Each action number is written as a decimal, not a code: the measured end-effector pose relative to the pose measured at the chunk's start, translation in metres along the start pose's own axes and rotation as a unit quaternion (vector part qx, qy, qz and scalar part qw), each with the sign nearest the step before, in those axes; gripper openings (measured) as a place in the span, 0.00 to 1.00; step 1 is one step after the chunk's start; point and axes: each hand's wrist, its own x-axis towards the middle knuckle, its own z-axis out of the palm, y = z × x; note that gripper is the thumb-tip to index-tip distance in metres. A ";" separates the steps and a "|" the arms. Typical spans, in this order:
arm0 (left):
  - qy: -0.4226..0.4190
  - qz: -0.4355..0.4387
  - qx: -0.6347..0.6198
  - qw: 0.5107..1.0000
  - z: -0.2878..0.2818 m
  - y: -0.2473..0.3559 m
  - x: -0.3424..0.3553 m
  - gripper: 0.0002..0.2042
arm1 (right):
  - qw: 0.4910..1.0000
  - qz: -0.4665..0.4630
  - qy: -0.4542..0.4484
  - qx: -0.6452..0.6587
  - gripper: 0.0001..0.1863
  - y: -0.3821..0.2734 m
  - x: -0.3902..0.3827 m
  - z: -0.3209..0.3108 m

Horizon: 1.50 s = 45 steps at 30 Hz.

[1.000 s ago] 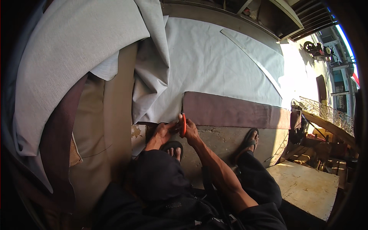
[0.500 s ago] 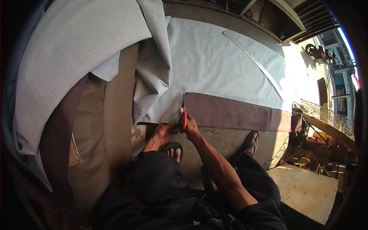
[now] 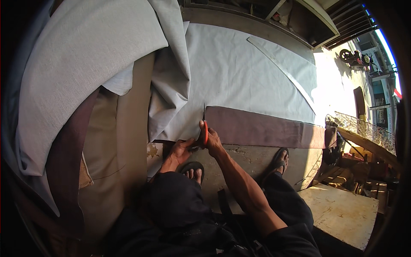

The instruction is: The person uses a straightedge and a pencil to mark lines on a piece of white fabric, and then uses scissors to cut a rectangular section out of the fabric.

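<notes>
My right hand (image 3: 211,139) is closed round the red handles of a pair of scissors (image 3: 205,132). Their dark blades point away from me, at the left end of a maroon strip (image 3: 261,126). This strip lies along the near side of a wide light-grey sheet of material (image 3: 244,73), spread on the ground. Just left of the scissors, my left hand (image 3: 180,150) pinches the sheet's near edge; part of its fingers is hidden. Left of the blades the grey sheet rises in loose folds (image 3: 171,92).
Another grey sheet (image 3: 85,64) drapes over brown material (image 3: 135,107) at the left. A long thin strip (image 3: 282,75) lies across the spread sheet. My sandalled feet stand on concrete (image 3: 239,165). A wooden board (image 3: 342,212) and scrap wood are at the right, a motorcycle (image 3: 355,58) farther off.
Both hands and the scissors stay almost in place. The view has shifted very slightly; no other clear movement shows.
</notes>
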 end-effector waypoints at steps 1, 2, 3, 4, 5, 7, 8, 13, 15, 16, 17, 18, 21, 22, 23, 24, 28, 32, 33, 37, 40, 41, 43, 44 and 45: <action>0.000 0.000 -0.002 1.000 -0.003 0.001 -0.001 0.16 | 1.000 -0.003 0.000 0.009 0.40 0.000 -0.001 0.003; -0.002 -0.001 -0.002 1.000 -0.006 0.003 -0.001 0.16 | 1.000 -0.007 0.001 0.019 0.39 -0.001 -0.003 0.007; -0.005 0.001 -0.002 1.000 -0.008 0.004 -0.002 0.16 | 1.000 -0.007 -0.003 0.018 0.39 -0.001 -0.004 0.011; -0.006 -0.001 -0.003 1.000 -0.008 0.004 -0.001 0.16 | 0.999 -0.025 0.005 0.026 0.39 0.004 -0.003 0.011; -0.010 -0.004 -0.003 1.000 -0.008 0.005 -0.001 0.16 | 0.998 -0.044 0.012 0.035 0.39 0.008 -0.001 0.012; -0.007 0.001 -0.002 1.000 -0.003 0.004 -0.002 0.16 | 0.998 -0.041 0.012 0.036 0.38 0.012 0.003 0.011; -0.005 0.004 -0.003 1.000 0.001 0.005 -0.002 0.16 | 0.999 -0.037 0.014 0.037 0.37 0.013 0.005 0.009; 0.017 0.018 0.004 1.000 0.012 0.009 -0.013 0.17 | 0.999 -0.037 0.023 0.015 0.35 0.004 0.005 0.009; 0.021 0.020 0.000 1.000 0.014 0.011 -0.015 0.17 | 0.998 -0.041 -0.016 0.048 0.34 -0.003 0.007 0.009; 0.022 0.016 -0.006 1.000 0.016 0.012 -0.015 0.17 | 0.998 -0.032 -0.015 0.055 0.34 -0.003 0.010 0.008; 0.024 0.007 -0.018 1.000 0.019 0.013 -0.014 0.17 | 0.998 -0.024 -0.013 0.061 0.34 -0.003 0.013 0.006; 0.023 0.006 -0.018 1.000 0.021 0.014 -0.014 0.17 | 0.998 -0.024 -0.012 0.061 0.34 -0.002 0.014 0.005; 0.002 0.020 0.000 1.000 0.021 0.019 -0.012 0.19 | 0.996 -0.051 -0.032 0.071 0.34 0.002 0.016 0.004; -0.005 0.019 -0.010 1.000 0.014 0.020 -0.012 0.18 | 0.997 -0.048 -0.016 0.057 0.34 0.003 0.017 0.007; -0.011 0.017 -0.019 1.000 0.007 0.021 -0.011 0.18 | 0.998 -0.046 0.001 0.042 0.33 0.003 0.017 0.009; -0.018 0.016 -0.029 0.999 0.000 0.023 -0.010 0.17 | 0.998 -0.046 0.000 0.044 0.33 0.004 0.017 0.012; -0.028 0.025 -0.063 0.997 0.008 0.029 0.001 0.18 | 0.998 -0.051 -0.008 0.022 0.38 0.002 0.023 -0.007; -0.024 0.096 -0.074 0.992 0.022 0.060 0.010 0.19 | 0.995 -0.019 -0.086 -0.056 0.39 -0.021 0.011 -0.038; -0.023 0.127 -0.081 0.988 0.022 0.070 0.012 0.19 | 0.995 -0.018 -0.086 -0.056 0.39 -0.029 0.012 -0.053; -0.027 0.140 -0.101 0.985 0.023 0.084 0.018 0.17 | 0.905 0.016 -0.184 -0.384 0.33 -0.080 0.019 -0.118; -0.022 0.141 -0.101 0.985 0.033 0.084 0.020 0.15 | 0.866 -0.034 -0.168 -0.470 0.35 -0.118 0.026 -0.156; -0.021 0.148 -0.097 0.984 0.032 0.083 0.021 0.14 | 0.865 -0.032 -0.168 -0.472 0.35 -0.123 0.035 -0.161; -0.028 0.149 -0.092 0.984 0.030 0.080 0.024 0.20 | 0.795 -0.099 -0.131 -0.584 0.37 -0.130 0.052 -0.162; -0.035 0.151 -0.084 0.984 0.029 0.081 0.024 0.25 | 0.778 -0.090 -0.148 -0.604 0.39 -0.135 0.058 -0.162; -0.033 0.152 -0.082 0.984 0.029 0.080 0.025 0.25 | 0.779 -0.092 -0.150 -0.602 0.39 -0.139 0.063 -0.163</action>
